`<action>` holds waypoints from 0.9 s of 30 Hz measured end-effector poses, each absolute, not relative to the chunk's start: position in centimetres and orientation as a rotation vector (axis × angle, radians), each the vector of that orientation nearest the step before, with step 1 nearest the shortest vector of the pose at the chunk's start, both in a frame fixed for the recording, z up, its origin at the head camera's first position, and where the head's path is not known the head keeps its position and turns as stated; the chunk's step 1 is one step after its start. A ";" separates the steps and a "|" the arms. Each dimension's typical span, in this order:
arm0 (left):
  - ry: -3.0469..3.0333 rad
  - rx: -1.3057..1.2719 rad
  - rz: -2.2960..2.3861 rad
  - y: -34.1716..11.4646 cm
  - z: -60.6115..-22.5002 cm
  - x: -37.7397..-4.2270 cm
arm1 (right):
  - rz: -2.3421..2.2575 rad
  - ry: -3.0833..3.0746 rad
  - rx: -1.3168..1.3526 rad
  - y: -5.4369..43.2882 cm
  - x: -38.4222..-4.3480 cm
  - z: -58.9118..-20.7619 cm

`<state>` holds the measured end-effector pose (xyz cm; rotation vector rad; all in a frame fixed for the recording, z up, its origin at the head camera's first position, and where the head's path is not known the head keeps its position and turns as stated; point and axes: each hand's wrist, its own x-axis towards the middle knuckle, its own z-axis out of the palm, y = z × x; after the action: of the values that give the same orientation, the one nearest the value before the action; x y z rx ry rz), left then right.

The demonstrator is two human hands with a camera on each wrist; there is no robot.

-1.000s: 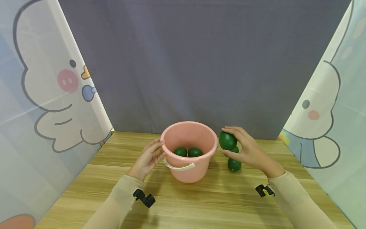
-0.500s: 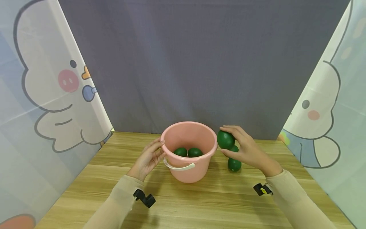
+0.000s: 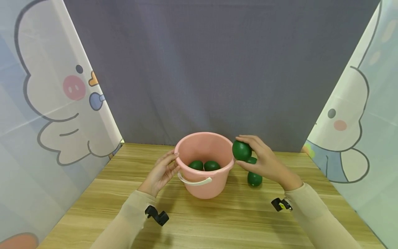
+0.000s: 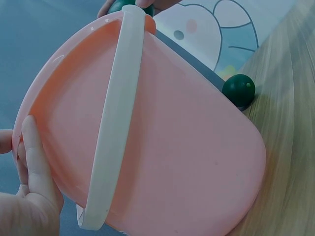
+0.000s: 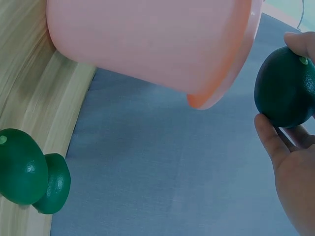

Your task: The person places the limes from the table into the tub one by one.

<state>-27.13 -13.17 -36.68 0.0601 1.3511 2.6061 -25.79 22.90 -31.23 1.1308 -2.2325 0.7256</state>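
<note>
A pink bucket (image 3: 205, 186) with a white handle (image 4: 115, 118) stands upright on the wooden table. Two dark green avocados (image 3: 212, 165) lie inside it. At its left side my left hand (image 3: 161, 174) holds the rim, the thumb below the lip and the fingers along the edge. My right hand (image 3: 264, 160) grips another avocado (image 3: 242, 150) between thumb and fingers. This avocado is raised beside the bucket's right rim and overlaps it in the head view. In the right wrist view, its pale stem end (image 5: 303, 60) shows by a fingertip.
Two more avocados lie on the table (image 3: 205, 221) right of the bucket: a nearer avocado (image 3: 254, 179), and a farther avocado (image 3: 252, 160) partly hidden by the right hand. A grey curtain (image 3: 199, 69) hangs behind the table; printed cloths (image 3: 351, 138) flank it.
My right hand has moved left and slightly up with the avocado, from right of the bucket to its right rim. The left hand and the bucket have stayed in place.
</note>
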 end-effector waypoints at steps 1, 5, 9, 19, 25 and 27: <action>1.351 0.059 2.607 -13.1 -36.7 -27.1 | 0.730 -2.226 1.133 22.9 -25.8 -31.3; 1.353 0.053 2.606 -13.0 -36.7 -27.2 | 0.745 -2.208 1.137 22.7 -26.0 -31.4; 1.352 0.047 2.608 -12.9 -36.7 -27.2 | 0.758 -2.217 1.130 22.7 -26.0 -31.4; 1.369 0.063 2.602 -12.8 -36.8 -27.3 | 0.759 -2.203 1.141 21.8 -26.2 -31.3; 1.362 0.064 2.607 -12.8 -36.8 -27.3 | 0.753 -2.189 1.154 21.3 -26.5 -31.3; 1.367 0.067 2.600 -12.8 -36.8 -27.3 | 0.747 -2.196 1.151 21.2 -26.6 -31.3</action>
<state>-27.32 -12.82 -36.83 0.0667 1.3671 2.6003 -26.60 21.22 -31.34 1.1506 -2.1958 0.7473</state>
